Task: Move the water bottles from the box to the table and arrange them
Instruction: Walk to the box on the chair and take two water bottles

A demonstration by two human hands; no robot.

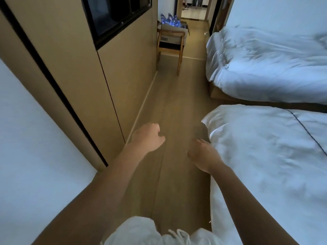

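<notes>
Empty hands (147, 137) (203, 154); far bottles (170, 20), seemingly boxed (174, 30).

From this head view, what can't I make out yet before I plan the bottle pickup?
- water bottles: far off and too small to count.
- box: on the chair, its inside hidden by its own walls.
- table: not in the head view.
- left hand and right hand: empty, fingers motion-blurred.
</notes>
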